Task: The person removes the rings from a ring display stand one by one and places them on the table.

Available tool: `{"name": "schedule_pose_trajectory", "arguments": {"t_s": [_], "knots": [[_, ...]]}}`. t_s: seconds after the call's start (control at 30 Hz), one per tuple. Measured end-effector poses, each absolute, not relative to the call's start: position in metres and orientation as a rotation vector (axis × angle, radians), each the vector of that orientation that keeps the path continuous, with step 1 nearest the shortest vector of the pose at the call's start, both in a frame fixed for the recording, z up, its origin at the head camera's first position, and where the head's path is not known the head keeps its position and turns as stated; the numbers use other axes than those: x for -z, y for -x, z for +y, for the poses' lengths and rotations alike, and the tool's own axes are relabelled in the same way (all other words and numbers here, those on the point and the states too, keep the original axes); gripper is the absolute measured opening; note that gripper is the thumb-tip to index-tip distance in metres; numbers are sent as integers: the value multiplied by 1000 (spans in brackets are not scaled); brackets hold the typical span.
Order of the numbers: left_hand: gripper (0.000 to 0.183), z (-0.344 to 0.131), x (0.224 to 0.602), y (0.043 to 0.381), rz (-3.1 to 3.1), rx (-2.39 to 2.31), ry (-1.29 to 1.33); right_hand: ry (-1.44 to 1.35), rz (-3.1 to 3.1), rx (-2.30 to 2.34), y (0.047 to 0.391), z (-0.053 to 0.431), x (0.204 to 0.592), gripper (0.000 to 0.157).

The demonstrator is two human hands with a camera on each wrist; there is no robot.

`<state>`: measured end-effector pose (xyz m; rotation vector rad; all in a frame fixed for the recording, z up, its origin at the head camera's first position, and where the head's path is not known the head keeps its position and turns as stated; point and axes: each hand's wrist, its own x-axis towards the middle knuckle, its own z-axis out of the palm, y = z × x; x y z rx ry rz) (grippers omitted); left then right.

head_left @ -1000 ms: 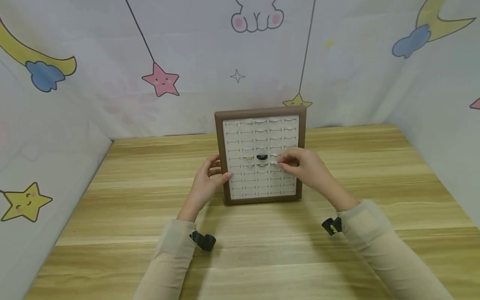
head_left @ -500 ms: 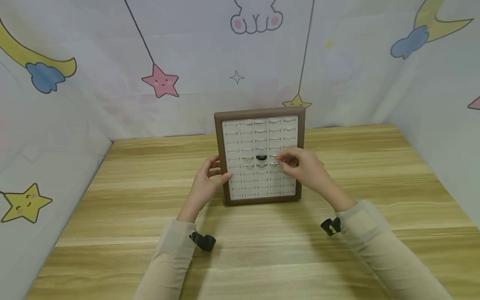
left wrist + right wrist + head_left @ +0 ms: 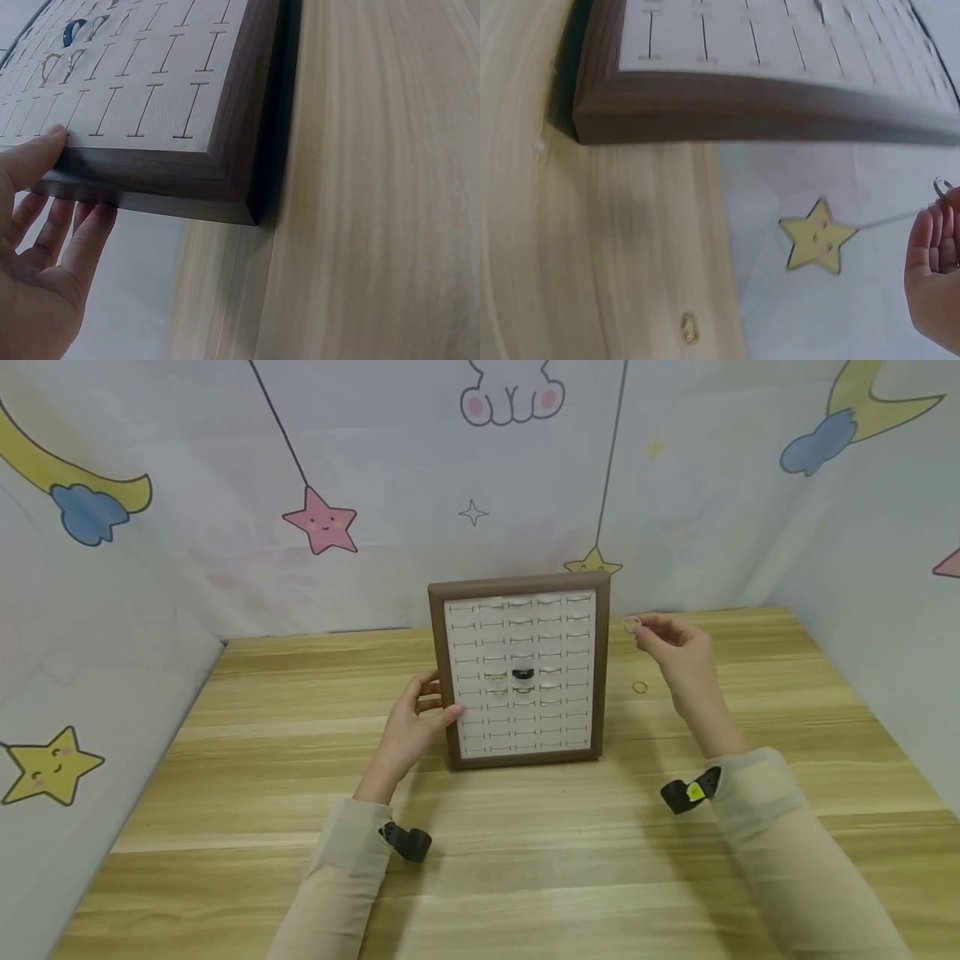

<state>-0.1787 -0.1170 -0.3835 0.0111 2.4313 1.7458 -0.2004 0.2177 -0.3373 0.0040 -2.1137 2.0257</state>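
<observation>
A ring display board (image 3: 525, 735) with a brown frame and slotted white face stands upright on the table. My left hand (image 3: 415, 720) grips its left edge, thumb on the front and fingers behind, as the left wrist view (image 3: 45, 247) also shows. To the right of the board, my right hand (image 3: 682, 664) pinches a thin silver ring (image 3: 943, 187) between thumb and fingertip, apart from the board. Seated in slots near the board's middle are a black ring (image 3: 522, 674), a gold ring (image 3: 496, 677) and two thin silver rings below them, one silver ring (image 3: 522, 691) under the black one.
A gold ring (image 3: 640, 687) lies on the wooden table (image 3: 510, 860), between the board and my right forearm. Behind the table hangs a pale curtain (image 3: 405, 460) printed with stars and moons. Each wrist carries a small black camera.
My right hand has drawn the silver ring away from the board's slot and moved right and up with it. The gold ring on the table now shows fully. My left hand stays put.
</observation>
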Motion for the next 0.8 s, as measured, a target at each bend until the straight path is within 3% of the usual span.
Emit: {"name": "schedule_pose_trajectory", "arguments": {"t_s": [0.1,0.37,0.8], "knots": [[70,-117,382,179,2436,-1742,-8,105,-2075,-2080,204,233,345,6],[69,-117,382,178,2440,-1750,-9,399,-2499,-1759,207,260,371,43],[68,-117,383,178,2438,-1756,-8,601,-2684,-1680,213,278,402,42]]}}
